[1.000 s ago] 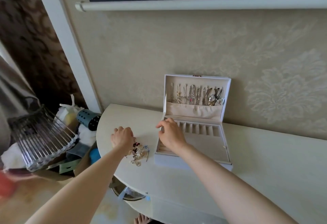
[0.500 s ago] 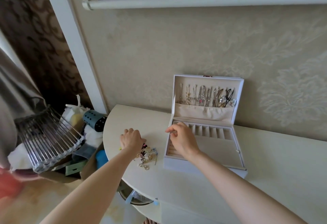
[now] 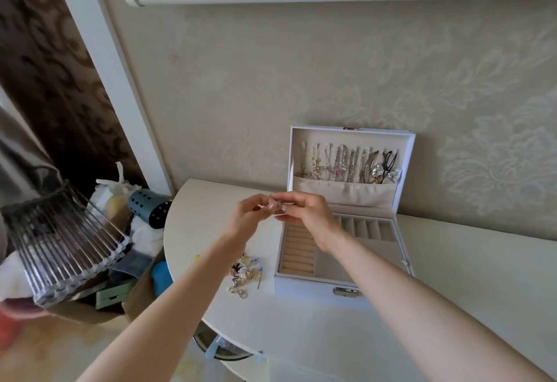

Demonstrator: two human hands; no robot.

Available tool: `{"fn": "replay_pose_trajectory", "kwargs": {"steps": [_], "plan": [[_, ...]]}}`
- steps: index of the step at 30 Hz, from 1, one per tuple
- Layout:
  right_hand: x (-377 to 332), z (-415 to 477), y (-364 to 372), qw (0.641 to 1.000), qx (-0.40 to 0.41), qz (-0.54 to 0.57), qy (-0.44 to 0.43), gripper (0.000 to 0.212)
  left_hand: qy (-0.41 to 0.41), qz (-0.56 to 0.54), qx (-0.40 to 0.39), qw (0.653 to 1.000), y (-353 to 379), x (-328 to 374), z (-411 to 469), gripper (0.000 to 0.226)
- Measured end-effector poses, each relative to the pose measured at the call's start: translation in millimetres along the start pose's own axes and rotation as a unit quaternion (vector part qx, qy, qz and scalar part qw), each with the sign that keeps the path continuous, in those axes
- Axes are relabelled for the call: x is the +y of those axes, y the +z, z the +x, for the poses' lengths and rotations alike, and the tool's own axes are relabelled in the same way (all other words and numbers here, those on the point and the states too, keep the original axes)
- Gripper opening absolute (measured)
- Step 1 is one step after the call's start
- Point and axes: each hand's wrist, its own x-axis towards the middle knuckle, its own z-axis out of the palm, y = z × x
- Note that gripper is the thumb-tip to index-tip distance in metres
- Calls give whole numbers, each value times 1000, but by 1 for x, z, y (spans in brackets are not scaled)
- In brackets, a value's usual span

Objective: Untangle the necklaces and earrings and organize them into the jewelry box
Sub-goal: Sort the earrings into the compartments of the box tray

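A white jewelry box (image 3: 319,289) stands open on the cream table (image 3: 452,276), with several necklaces and clips (image 3: 346,164) hanging in its lid. A tangled pile of jewelry (image 3: 245,274) lies on the table left of the box. My left hand (image 3: 250,217) and my right hand (image 3: 307,215) are raised together above the box's left rear corner. Between their fingertips they pinch a small metallic piece of jewelry (image 3: 279,206); its shape is too small to tell.
The table's curved left edge (image 3: 168,249) drops off to a cluttered heap: a wire rack (image 3: 60,243), a teal perforated holder (image 3: 147,203), bags and cloths. The wall runs right behind the box. A bin (image 3: 223,351) sits under the table.
Both hands have lifted off the table and box and come together in the air, now pinching a small piece. The camera view has shifted left.
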Motion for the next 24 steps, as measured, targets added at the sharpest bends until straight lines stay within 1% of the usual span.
{"fn": "replay_pose_trajectory", "kwargs": {"steps": [3, 6, 9, 12, 15, 18, 20, 22, 24], "plan": [[6, -4, -13, 996, 50, 76, -4, 25, -16, -59, -28, 998, 17, 8, 2, 17], [10, -5, -26, 992, 83, 94, 1, 20, -41, -94, -39, 994, 31, 8, 10, 18], [9, -5, -31, 986, 126, 107, 3, 15, -38, -97, -28, 994, 40, 5, 15, 17], [9, -2, -31, 980, 170, 108, 6, 9, -11, -47, -6, 999, 46, 1, 20, 6], [9, -2, -31, 981, 172, 93, 1, 6, 29, 51, 16, 998, 49, -4, 25, 11], [12, 1, -30, 983, 180, 31, 1, 9, 63, 190, 38, 979, 49, -3, 32, 10], [16, 7, -31, 976, 205, -70, -10, 17, 89, 295, 37, 951, 47, -3, 39, 12], [20, 13, -32, 955, 217, -200, -35, 16, 123, 357, 16, 926, 44, -3, 44, 16], [22, 15, -32, 926, 206, -310, -65, 11, 153, 404, -7, 902, 42, -4, 49, 20]]}}
